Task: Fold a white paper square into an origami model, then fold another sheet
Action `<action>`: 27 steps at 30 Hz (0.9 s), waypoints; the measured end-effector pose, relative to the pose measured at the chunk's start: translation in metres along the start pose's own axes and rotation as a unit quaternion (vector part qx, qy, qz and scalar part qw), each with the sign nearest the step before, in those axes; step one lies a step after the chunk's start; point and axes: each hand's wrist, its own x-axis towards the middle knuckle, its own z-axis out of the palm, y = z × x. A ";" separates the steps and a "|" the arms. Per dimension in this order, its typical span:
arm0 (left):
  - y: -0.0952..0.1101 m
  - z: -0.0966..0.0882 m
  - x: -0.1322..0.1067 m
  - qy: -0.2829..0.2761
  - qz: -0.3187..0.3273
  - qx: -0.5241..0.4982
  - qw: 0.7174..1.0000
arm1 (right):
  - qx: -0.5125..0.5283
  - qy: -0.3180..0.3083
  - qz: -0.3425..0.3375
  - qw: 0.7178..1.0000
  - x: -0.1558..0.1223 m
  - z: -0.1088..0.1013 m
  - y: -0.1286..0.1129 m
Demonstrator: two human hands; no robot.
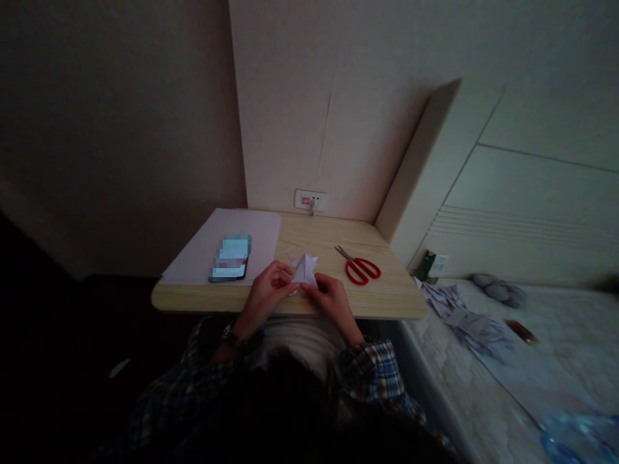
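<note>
A small piece of folded white paper [305, 267], pointed at the top with little tips at its sides, sits between my hands near the table's front edge. My left hand [271, 287] pinches its lower left part with thumb and fingers. From the other side, my right hand [331, 298] grips the lower right edge, fingers closed. The two thumbs come close together at the bottom of the paper. To the right of my hands lie red-handled scissors [358, 265], blades slightly apart and pointing up and left.
A phone [230, 259] with a lit screen rests on white paper sheets [203, 248] at the table's left. Behind the table [396, 290] is a wall socket [310, 200]. On the bed [575, 322] at right are crumpled or folded papers [467, 322] and a grey bundle [498, 290].
</note>
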 end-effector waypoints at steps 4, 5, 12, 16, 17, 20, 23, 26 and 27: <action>-0.002 -0.001 0.001 0.017 0.000 -0.004 1.000 | 0.013 0.013 0.003 1.000 0.000 0.000 0.000; -0.002 -0.001 0.002 0.016 -0.004 -0.003 1.000 | 0.012 0.020 0.003 1.000 0.000 0.000 0.000; 0.000 -0.001 0.004 0.010 -0.038 -0.013 0.999 | -0.010 0.064 0.007 0.998 -0.001 -0.004 0.002; -0.001 -0.001 0.005 -0.008 -0.044 0.004 0.999 | -0.003 0.078 0.011 0.997 -0.002 -0.004 0.004; -0.001 -0.001 0.005 -0.011 -0.045 0.004 0.999 | 0.001 0.079 0.010 0.997 -0.002 -0.004 0.004; 0.000 -0.001 0.005 -0.016 -0.049 -0.004 0.999 | 0.010 0.082 0.001 0.997 -0.002 -0.003 0.003; 0.002 -0.001 0.004 -0.020 -0.054 -0.008 0.998 | 0.017 0.072 -0.008 0.997 -0.002 -0.003 -0.001; 0.000 -0.002 0.003 0.013 -0.036 -0.010 0.999 | 0.029 0.047 -0.008 0.998 -0.002 -0.003 -0.003; -0.001 -0.003 0.003 0.028 -0.027 -0.011 0.999 | 0.033 0.040 -0.003 0.999 -0.002 -0.004 -0.004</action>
